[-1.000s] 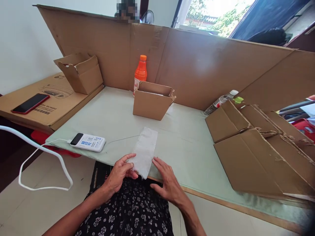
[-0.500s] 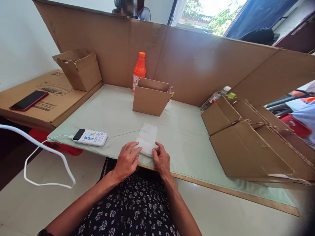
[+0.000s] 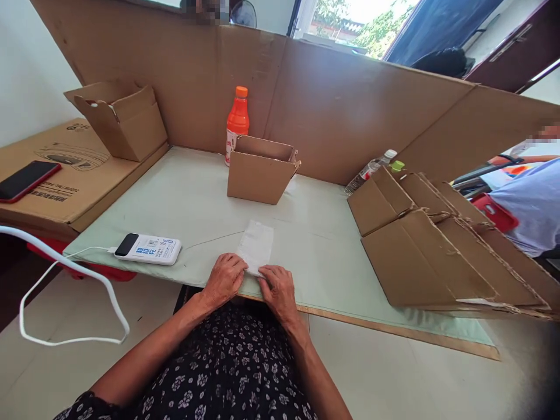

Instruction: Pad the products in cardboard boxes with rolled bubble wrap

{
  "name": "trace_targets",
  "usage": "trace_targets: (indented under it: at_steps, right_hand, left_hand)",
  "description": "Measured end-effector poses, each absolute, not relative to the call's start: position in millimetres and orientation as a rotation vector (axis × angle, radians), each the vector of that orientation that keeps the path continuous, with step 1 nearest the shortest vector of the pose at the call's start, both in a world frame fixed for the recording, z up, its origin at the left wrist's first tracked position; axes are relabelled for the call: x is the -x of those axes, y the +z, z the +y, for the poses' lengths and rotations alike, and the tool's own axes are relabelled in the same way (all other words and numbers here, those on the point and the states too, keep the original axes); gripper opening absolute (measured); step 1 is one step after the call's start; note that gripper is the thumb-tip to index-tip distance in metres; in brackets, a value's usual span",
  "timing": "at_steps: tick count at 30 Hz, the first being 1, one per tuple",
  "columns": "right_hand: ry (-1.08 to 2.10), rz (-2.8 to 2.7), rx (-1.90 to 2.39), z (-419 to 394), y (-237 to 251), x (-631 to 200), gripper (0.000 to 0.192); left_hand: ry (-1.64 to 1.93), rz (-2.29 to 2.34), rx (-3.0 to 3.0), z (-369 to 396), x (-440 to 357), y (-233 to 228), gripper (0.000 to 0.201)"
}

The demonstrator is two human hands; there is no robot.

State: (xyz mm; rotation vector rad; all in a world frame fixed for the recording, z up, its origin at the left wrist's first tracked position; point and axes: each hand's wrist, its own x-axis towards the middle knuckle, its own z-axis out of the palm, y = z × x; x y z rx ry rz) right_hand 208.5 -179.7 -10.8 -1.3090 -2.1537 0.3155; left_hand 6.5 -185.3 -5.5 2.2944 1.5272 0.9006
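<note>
A flat white rectangular sheet (image 3: pixel 257 244), like a folded tissue or thin pouch, lies on the pale green tabletop in front of me. My left hand (image 3: pixel 225 277) is closed at its near left corner, fingertips resting on the edge. At the near right corner, my right hand (image 3: pixel 279 289) has its fingers bent over the edge with the thumb tucked close below. The fingertips cover the near corners. Beyond the sheet stands an open cardboard box (image 3: pixel 256 178), with an orange-capped bottle (image 3: pixel 238 119) behind it.
Left of my hands lies a white power bank (image 3: pixel 149 249) with a white cable (image 3: pixel 98 273). A phone (image 3: pixel 28 179) rests on a flat carton (image 3: pixel 83 186), beside another open box (image 3: pixel 135 125). Several cardboard boxes (image 3: pixel 420 256) and a clear bottle (image 3: pixel 370 172) occupy the right. A cardboard wall (image 3: pixel 350 105) closes the back.
Both hands have come closer together at the sheet's near edge, and the right fingers now bend over its corner. The view has shifted slightly right, showing more of a person at the right.
</note>
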Motion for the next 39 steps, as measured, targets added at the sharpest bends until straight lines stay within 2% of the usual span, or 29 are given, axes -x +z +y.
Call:
trace_targets:
  at_steps: [4, 9, 15, 19, 24, 27, 30, 35, 39]
  right_hand:
    - [0.318, -2.084, 1.383, -177.4, -12.6, -209.9, 0.025]
    - [0.135, -2.065, 1.377, -186.6, -8.4, -209.8, 0.034]
    - [0.289, -2.161, 1.361, -184.6, -13.2, -203.5, 0.023]
    - [0.316, -2.125, 1.382, -177.5, -14.2, -204.8, 0.023]
    - [0.254, -2.115, 1.39, -180.2, -4.6, -202.6, 0.032]
    - [0.323, -2.201, 1.345, -176.5, -1.8, -195.9, 0.032]
    - [0.396, -2.176, 1.377, -167.3, -3.8, -189.3, 0.024]
    - [0.545, -2.101, 1.345, -170.8, -4.5, -184.2, 0.027]
    - [0.638, -2.093, 1.265, -184.6, 1.1, -187.1, 0.027]
  left_hand:
    - [0.913, 1.598, -2.233, -180.4, -4.5, -6.3, 0.027]
    - [0.934, 1.684, -2.164, -165.8, -8.3, -12.1, 0.029]
    - [1.018, 1.611, -2.12, -180.4, -0.9, -10.4, 0.036]
    - [1.014, 1.597, -2.052, -188.9, 6.7, -9.4, 0.042]
    - [1.051, 1.663, -1.901, -183.0, 2.3, -8.3, 0.034]
    - [1.124, 1.678, -1.762, -184.7, 1.5, -7.8, 0.031]
    - [1.208, 1.659, -1.553, -194.9, 5.3, -10.1, 0.044]
    - [1.272, 1.488, -1.181, -210.8, 5.5, -12.9, 0.068]
    - [1.268, 1.349, -1.037, -212.0, -5.6, -3.9, 0.072]
